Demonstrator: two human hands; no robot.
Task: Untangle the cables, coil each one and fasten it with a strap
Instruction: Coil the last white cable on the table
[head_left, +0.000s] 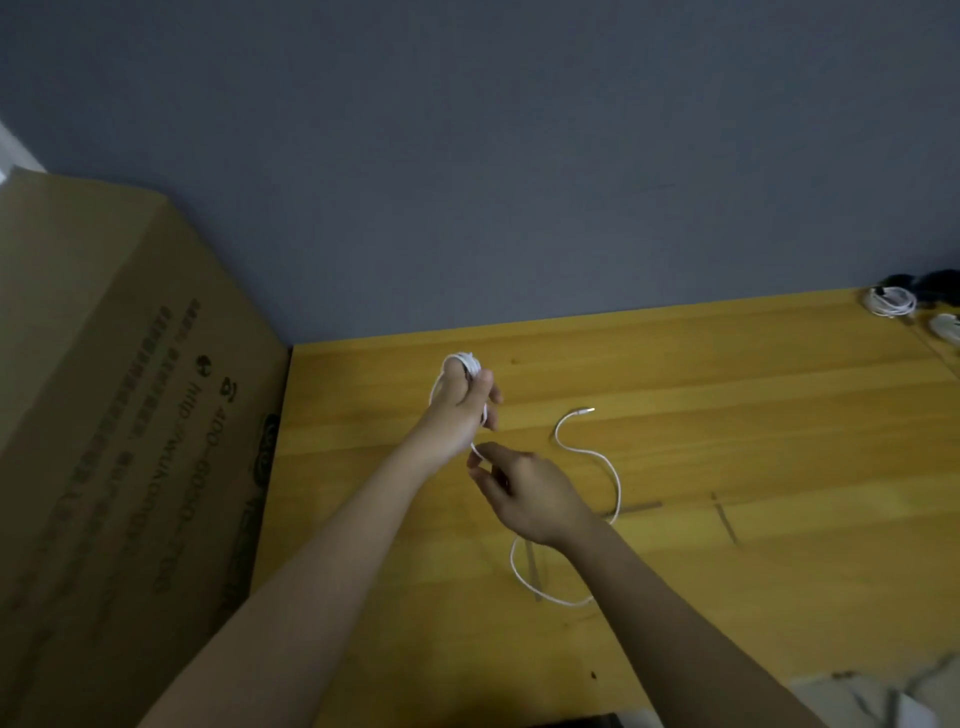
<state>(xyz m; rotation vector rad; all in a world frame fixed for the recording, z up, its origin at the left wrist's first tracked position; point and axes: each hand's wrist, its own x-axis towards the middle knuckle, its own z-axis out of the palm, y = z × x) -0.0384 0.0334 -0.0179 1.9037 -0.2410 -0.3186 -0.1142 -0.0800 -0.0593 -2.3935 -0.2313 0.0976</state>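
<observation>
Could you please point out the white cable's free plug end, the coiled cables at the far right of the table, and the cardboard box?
white cable's plug end (586, 411), head view, on the metal tip.
coiled cables (889, 301), head view, on the white loops.
cardboard box (130, 415), head view, on its printed side.

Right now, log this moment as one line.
left hand: holds white cable coil | right hand: pinches strand | tail: loose on table | strap: not on

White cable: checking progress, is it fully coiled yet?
Partly coiled. Loops wrap the left hand; the rest of the white cable trails loose across the table.
</observation>
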